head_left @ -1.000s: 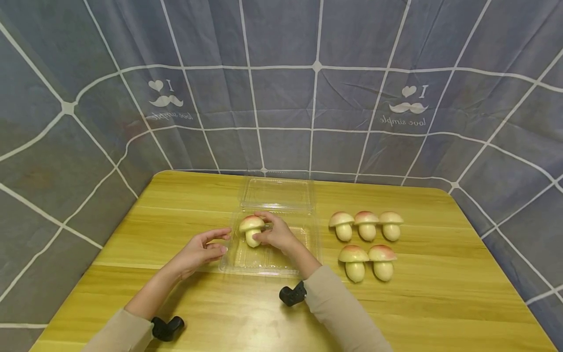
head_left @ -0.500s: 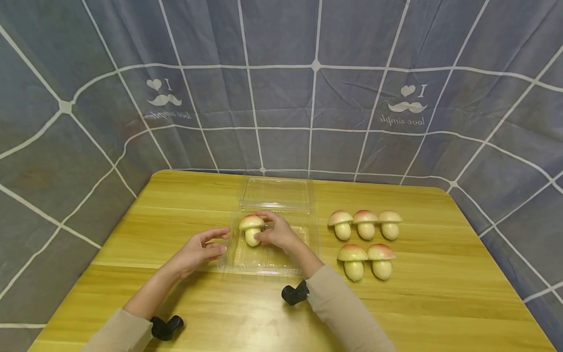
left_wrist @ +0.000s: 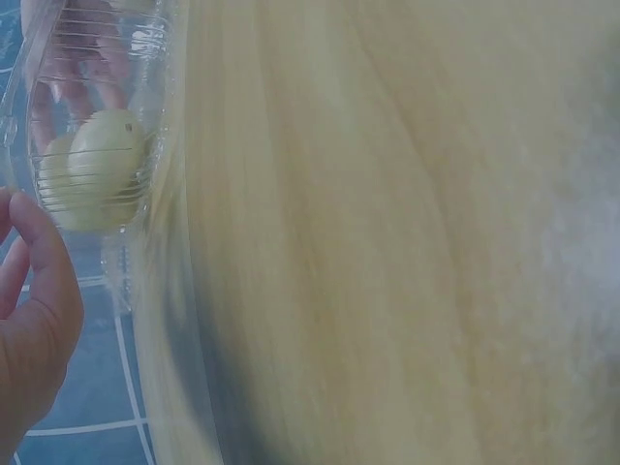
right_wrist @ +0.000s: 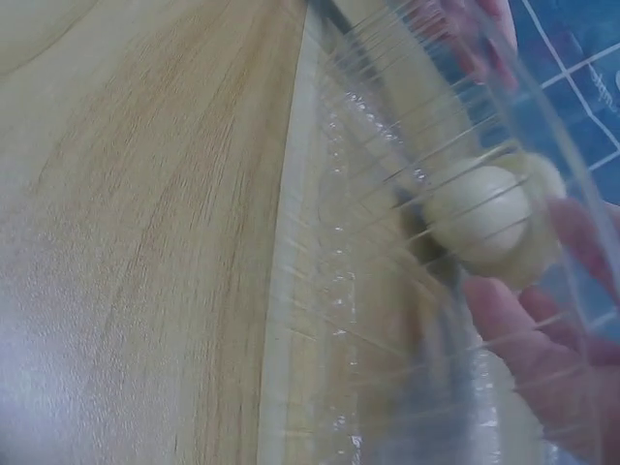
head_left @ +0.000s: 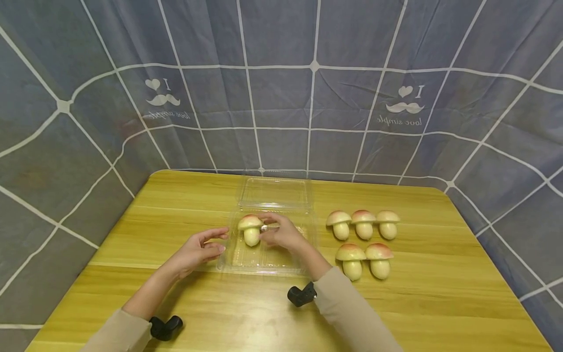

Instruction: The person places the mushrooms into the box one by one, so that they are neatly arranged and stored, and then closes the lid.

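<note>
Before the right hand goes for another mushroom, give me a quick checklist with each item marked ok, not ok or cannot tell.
1. Mushroom inside the container base: ok; it lies in the left part, cap toward the far side.
2. Lid open: ok; it is folded back on the far side.
3. Right hand off that mushroom: cannot tell; the fingers lie close at its right side, contact unclear.
4. Right hand out of the container: not ok; it is over the base.
5. Left hand clear of the container: cannot tell; fingertips are right by its left edge.
6. More mushrooms available: ok; a far row of three and a near row of two, right of the container.
</note>
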A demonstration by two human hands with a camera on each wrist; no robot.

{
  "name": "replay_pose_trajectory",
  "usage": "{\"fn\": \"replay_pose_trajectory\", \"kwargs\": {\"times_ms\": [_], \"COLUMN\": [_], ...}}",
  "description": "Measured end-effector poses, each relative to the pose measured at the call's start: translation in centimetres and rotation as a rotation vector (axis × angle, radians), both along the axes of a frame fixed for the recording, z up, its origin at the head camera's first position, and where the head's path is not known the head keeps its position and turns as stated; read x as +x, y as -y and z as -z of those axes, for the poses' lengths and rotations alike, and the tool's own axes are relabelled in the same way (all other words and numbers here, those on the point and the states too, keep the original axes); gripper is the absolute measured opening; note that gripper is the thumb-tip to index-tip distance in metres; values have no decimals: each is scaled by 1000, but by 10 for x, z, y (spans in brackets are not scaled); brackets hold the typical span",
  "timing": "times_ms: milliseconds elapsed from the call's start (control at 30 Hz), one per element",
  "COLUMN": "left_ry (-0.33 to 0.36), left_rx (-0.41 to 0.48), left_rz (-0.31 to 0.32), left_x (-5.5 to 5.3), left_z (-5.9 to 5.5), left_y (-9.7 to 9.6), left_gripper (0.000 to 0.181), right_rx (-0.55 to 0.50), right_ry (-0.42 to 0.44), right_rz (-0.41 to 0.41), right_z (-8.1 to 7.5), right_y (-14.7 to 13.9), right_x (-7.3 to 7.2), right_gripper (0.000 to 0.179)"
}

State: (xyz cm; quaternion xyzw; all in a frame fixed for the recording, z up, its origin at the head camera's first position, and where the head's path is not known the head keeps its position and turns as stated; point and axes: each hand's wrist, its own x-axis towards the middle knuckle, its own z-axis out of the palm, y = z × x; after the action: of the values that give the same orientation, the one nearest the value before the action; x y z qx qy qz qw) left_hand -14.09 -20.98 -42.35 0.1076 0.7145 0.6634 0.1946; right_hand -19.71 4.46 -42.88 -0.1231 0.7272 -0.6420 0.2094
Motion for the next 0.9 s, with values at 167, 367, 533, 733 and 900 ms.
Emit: {"fn": "replay_pose_trajectory", "kwargs": {"times_ms": [167,367,533,733,900], "left_ry": [1,1,6,13,2], "left_rx": [2,-5,-10,-10,-12], "left_rz": [2,2,2,-4,-2], "left_x": [1,0,-2,-2,-2], "left_z": [0,1,2,3,3], "left_y": [0,1,1,1,1], "left_gripper": [59,60,62,61,61], "right_rx": [12,1,-26,-26,-12], "right_ry": [-39,-34,-42,-59,-62], "right_rz": [-26,-38,-51,-61,-61], "right_z": [-4,-8,-11,-15,-18], "right_y": [-4,-9,-15,-24,-34], "right_x": [3,7,11,15,18], "right_gripper": [55,53,53,52,52]}}
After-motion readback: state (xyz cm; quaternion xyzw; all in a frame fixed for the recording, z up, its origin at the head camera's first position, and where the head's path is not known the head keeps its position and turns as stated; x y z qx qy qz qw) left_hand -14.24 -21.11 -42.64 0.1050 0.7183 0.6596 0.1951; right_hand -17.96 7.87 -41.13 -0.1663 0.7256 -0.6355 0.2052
